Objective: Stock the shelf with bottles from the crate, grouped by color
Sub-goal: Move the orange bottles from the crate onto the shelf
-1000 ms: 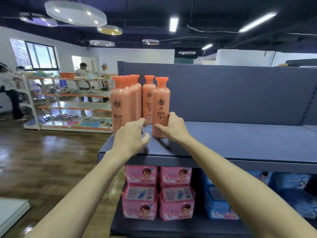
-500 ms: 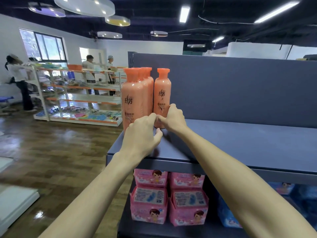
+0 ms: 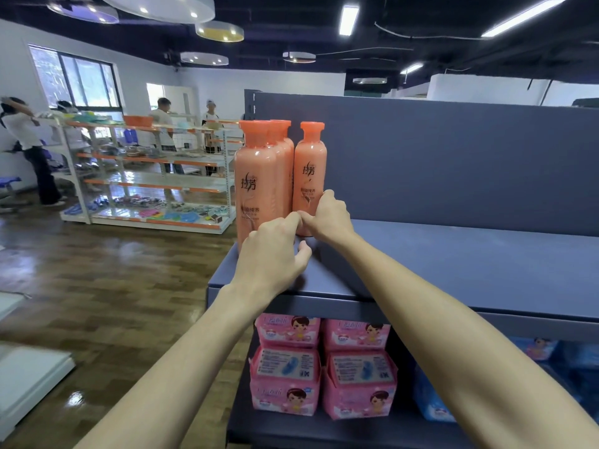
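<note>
Several orange bottles stand at the left end of the dark blue top shelf (image 3: 453, 267). A row of them (image 3: 256, 176) runs front to back along the shelf's left edge. One more orange bottle (image 3: 309, 170) stands upright just right of that row, further back. My right hand (image 3: 329, 215) grips its lower part. My left hand (image 3: 275, 254) is in front of the front bottle's base, fingers apart and holding nothing, its index fingertip touching my right thumb. The crate is not in view.
The shelf's back panel (image 3: 453, 163) rises behind the bottles. Pink packs (image 3: 321, 364) and blue packs (image 3: 431, 403) fill the shelf below. Left of the unit are wooden floor (image 3: 107, 280), another rack of goods (image 3: 152, 176) and several people (image 3: 32, 150).
My right hand has slid the right-hand bottle back along the shelf, beside the row. My left hand has closed in until it touches my right hand.
</note>
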The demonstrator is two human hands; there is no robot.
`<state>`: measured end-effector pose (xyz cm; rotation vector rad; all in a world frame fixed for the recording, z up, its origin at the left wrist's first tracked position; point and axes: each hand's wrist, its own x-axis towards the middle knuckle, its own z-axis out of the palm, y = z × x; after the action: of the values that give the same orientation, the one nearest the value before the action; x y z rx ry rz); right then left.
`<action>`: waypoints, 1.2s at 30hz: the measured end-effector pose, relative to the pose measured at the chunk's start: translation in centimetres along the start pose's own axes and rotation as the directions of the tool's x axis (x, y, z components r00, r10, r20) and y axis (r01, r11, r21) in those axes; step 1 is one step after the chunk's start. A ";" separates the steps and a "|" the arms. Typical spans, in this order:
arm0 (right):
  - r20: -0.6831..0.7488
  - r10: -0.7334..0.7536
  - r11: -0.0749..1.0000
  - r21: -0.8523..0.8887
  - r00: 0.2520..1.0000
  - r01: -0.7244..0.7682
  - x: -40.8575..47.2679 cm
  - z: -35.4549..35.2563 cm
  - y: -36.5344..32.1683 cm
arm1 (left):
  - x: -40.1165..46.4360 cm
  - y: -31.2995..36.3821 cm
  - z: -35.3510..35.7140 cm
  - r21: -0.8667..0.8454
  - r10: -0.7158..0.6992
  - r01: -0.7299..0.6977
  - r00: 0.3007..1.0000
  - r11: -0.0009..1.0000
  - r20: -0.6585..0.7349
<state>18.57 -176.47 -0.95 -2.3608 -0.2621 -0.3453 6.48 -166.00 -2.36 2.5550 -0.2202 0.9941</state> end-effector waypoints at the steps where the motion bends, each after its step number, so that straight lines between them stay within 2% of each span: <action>1: 0.005 0.003 1.000 -0.014 1.000 -0.003 -0.2 -0.1 -0.2 | -0.1 0.0 -0.1 0.007 -0.001 0.001 1.000 1.000 0.010; 4: -0.018 0.002 0.998 -0.056 1.000 -0.003 -1.0 -1.1 -0.9 | -0.5 0.0 -0.6 0.031 0.001 -0.002 1.000 1.000 0.026; 10: -0.038 -0.107 0.982 -0.163 0.994 0.100 -3.0 -4.3 -0.8 | -1.0 1.1 -0.8 0.064 0.001 -0.005 0.999 0.998 0.048; 16: -0.043 -0.086 0.968 -0.241 0.995 0.073 -5.8 -8.9 1.4 | -1.2 4.4 -0.4 0.014 0.052 -0.053 0.997 0.999 0.058; 21: -0.065 -0.046 0.964 -0.263 0.997 0.027 -8.6 -13.0 5.0 | -1.4 9.0 0.9 -0.022 0.114 -0.112 0.989 0.993 0.089; 32: -0.227 -0.035 0.947 -0.318 0.973 -0.040 -18.6 -21.5 15.4 | -5.5 19.7 5.9 -0.221 0.327 -0.289 0.932 0.932 0.159; 36: -0.202 -0.054 0.932 -0.362 0.978 -0.024 -23.1 -20.8 19.4 | -9.6 20.7 9.7 -0.222 0.332 -0.277 0.903 0.935 0.273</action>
<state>-1.31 -206.79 -6.11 -2.6573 -0.1231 -0.6969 -0.40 -188.77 -9.21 2.5418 -0.7840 0.6332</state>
